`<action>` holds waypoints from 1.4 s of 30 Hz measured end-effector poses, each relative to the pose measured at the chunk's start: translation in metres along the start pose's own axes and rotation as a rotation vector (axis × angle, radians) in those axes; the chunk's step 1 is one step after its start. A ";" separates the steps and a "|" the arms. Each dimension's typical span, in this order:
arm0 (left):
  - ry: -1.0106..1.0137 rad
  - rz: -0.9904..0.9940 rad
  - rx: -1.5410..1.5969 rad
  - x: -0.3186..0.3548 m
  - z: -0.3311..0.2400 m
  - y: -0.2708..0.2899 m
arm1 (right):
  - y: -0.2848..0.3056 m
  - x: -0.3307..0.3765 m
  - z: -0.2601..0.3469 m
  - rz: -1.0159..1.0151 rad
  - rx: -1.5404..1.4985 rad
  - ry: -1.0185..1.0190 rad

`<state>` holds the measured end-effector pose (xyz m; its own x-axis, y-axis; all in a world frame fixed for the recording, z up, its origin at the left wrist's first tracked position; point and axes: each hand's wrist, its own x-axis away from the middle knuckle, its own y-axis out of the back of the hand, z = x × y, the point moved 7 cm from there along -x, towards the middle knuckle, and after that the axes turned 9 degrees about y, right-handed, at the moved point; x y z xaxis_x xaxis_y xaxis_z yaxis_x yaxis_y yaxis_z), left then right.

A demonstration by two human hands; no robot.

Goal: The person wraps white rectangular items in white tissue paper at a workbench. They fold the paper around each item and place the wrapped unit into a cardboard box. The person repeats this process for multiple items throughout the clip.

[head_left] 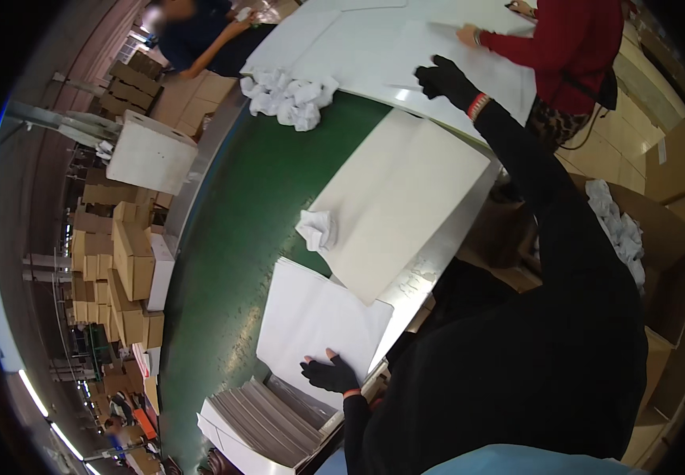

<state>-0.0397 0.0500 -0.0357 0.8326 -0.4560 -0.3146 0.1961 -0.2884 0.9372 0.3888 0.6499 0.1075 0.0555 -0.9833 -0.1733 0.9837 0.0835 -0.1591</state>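
Note:
My left hand, in a black glove with bare fingertips, lies spread on a stack of white paper sheets. Stretched far to the right, my right hand, gloved alike, hovers over the white sheets at the top of the view. Its fingers are bent and apart, and I see nothing in them. Between my hands lies a large off-white sheet, with a crumpled white paper wad on its edge. Beside my left hand, a white box holds many upright grey sheets.
A green belt with a metal edge runs alongside. Crumpled white papers lie at its upper end. A co-worker in red reaches over the white sheets; another in dark blue stands across. Cardboard boxes are stacked beyond the belt.

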 end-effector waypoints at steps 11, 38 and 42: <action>0.027 0.006 0.018 -0.003 -0.005 0.005 | 0.028 0.017 -0.019 -0.018 -0.055 -0.045; 0.030 0.012 0.006 -0.003 -0.005 0.004 | 0.031 0.199 -0.103 0.161 1.231 0.553; 0.035 0.007 -0.013 -0.003 -0.001 0.004 | 0.029 0.200 -0.107 0.155 1.235 0.580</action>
<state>-0.0407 0.0504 -0.0310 0.8513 -0.4285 -0.3026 0.1964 -0.2746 0.9413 0.4101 0.4728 -0.0356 0.3993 -0.7438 -0.5361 0.5021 -0.3118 0.8066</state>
